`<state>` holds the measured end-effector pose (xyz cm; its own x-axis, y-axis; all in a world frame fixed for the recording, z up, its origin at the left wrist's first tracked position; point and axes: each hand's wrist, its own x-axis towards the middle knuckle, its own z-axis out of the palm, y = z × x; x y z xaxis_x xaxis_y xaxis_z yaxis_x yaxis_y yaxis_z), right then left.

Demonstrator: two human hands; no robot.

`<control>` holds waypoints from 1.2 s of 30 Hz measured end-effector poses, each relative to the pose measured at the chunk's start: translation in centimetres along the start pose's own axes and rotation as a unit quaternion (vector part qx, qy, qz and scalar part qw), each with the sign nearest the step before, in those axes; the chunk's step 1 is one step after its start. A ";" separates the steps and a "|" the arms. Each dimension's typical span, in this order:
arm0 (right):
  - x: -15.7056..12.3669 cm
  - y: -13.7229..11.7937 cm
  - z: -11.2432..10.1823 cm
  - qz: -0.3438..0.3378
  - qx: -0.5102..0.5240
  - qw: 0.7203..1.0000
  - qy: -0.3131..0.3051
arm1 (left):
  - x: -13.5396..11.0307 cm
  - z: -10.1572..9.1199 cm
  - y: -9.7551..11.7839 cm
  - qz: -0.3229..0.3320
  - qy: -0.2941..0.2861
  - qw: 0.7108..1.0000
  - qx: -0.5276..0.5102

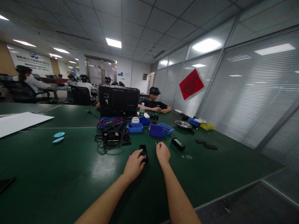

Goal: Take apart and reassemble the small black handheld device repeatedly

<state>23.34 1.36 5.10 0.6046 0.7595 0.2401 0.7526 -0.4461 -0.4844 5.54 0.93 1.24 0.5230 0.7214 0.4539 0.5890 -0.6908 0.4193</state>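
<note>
My left hand (135, 165) rests on the green table (70, 168) with its fingers curled round a small black device (143, 152). My right hand (163, 153) lies just to the right of it, fingers closed on a small dark part (157, 143) that peeks out beyond the knuckles; I cannot make out what it is. A black rectangular box (178, 144) lies a little further right. Two tiny clear pieces (188, 156) sit on the table near my right hand.
Several blue bins (135, 127) stand beyond my hands, with a tangle of black cables and a tool (109, 137), a large black case (118, 100), a water bottle (141, 109) and a metal bowl (183, 124). A person sits across the table (155, 104); others sit at far left. The table edge runs at right.
</note>
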 end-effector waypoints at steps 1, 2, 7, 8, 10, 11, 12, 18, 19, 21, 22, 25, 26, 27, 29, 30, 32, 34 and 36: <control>0.4 0.6 -0.4 0.006 0.003 1.000 0.026 | -0.1 -0.2 0.1 0.004 0.002 1.000 0.004; 0.9 1.2 -0.7 0.016 0.004 0.999 0.042 | -0.3 -0.4 0.3 0.008 0.003 1.000 0.009; 2.1 2.9 -0.3 0.031 -0.027 0.999 -0.035 | -0.6 -1.3 1.0 0.039 -0.011 0.998 0.053; 2.2 3.0 0.0 0.029 -0.035 0.997 -0.065 | -0.6 -1.4 1.1 0.043 -0.012 0.997 0.057; 2.3 3.1 0.6 0.017 -0.046 0.993 -0.106 | -0.5 -1.4 1.1 0.047 -0.010 0.997 0.055; 2.3 3.1 0.8 0.011 -0.050 0.992 -0.114 | -0.5 -1.4 1.1 0.048 -0.006 0.998 0.048; 2.4 3.3 0.9 0.007 -0.052 0.992 -0.115 | -0.5 -1.4 1.1 0.047 -0.001 0.998 0.040; 2.6 4.8 1.2 -0.041 -0.070 0.997 -0.014 | -0.4 -1.3 0.8 0.035 0.016 0.999 -0.012; 2.5 4.9 1.3 -0.058 -0.081 0.995 0.007 | -0.4 -1.2 0.8 0.034 0.016 0.999 -0.016; 2.3 5.0 1.4 -0.090 -0.102 0.990 0.025 | -0.3 -1.2 0.7 0.031 0.021 0.999 -0.028; 2.1 4.9 1.5 -0.103 -0.111 0.988 0.023 | -0.3 -1.1 0.6 0.027 0.026 0.999 -0.038; 1.8 4.5 1.6 -0.119 -0.119 0.986 0.002 | -0.1 -0.7 0.0 -0.012 0.060 0.995 -0.078; 1.8 4.4 1.5 -0.118 -0.115 0.986 0.003 | -0.1 -0.6 -0.4 -0.031 0.076 0.993 -0.090; 1.9 4.4 1.4 -0.113 -0.109 0.988 0.009 | 0.0 -0.5 -0.7 -0.050 0.090 0.990 -0.100; 2.0 4.5 1.0 -0.093 -0.095 0.991 0.012 | 0.0 -0.4 -1.3 -0.083 0.113 0.984 -0.111; 2.1 4.7 0.9 -0.081 -0.093 0.992 0.002 | 0.0 -0.5 -1.4 -0.092 0.119 0.982 -0.114; 2.2 4.9 0.7 -0.064 -0.106 0.992 -0.034 | -0.1 -0.6 -1.5 -0.092 0.117 0.982 -0.112; 2.0 4.9 0.7 -0.068 -0.129 0.988 -0.051 | -0.2 -0.9 -1.1 -0.068 0.094 0.987 -0.109; 1.6 4.5 0.8 -0.096 -0.141 0.985 -0.028 | -0.4 -1.1 -0.7 -0.037 0.065 0.992 -0.105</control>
<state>27.51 0.94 2.58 0.4348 0.8641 0.2534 0.8989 -0.3997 -0.1795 4.32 1.07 1.63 0.3923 0.7672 0.5075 0.4745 -0.6414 0.6028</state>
